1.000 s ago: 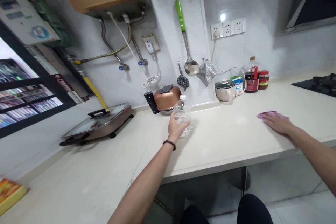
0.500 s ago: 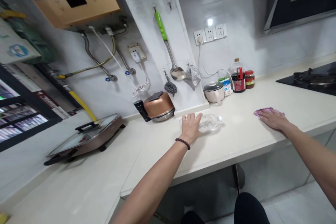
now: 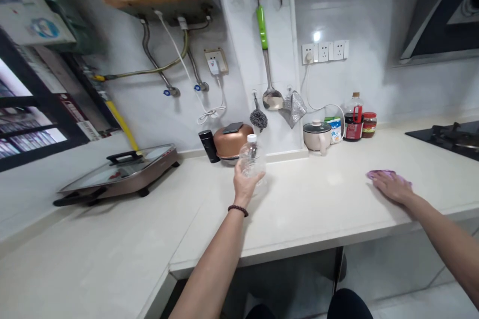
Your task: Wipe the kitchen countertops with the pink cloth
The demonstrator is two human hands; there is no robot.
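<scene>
A clear plastic bottle (image 3: 253, 155) with a white cap stands upright at the back of the counter, in front of the copper-coloured pot. My left hand (image 3: 245, 183), with a dark bead bracelet at the wrist, is wrapped round its side, thumb toward me. Whether the bottle's base touches the counter I cannot tell. Farther right, my right hand (image 3: 391, 187) lies flat on a crumpled purple cloth (image 3: 404, 180), fingers stretched out over it. The cloth rests on the counter and is partly hidden under the palm.
Along the wall stand a copper pot (image 3: 232, 143), a black flask (image 3: 208, 146), a small lidded cooker (image 3: 317, 136), a sauce bottle (image 3: 353, 122) and a red-lidded jar (image 3: 368, 124). An electric pan (image 3: 123, 172) sits left, a gas hob (image 3: 452, 137) right. A green-handled ladle (image 3: 267, 60) hangs above.
The bottle, lying on its side before, is now upright in my left hand. My right hand stays on the purple cloth. The view has shifted, so the wall things appear farther right.
</scene>
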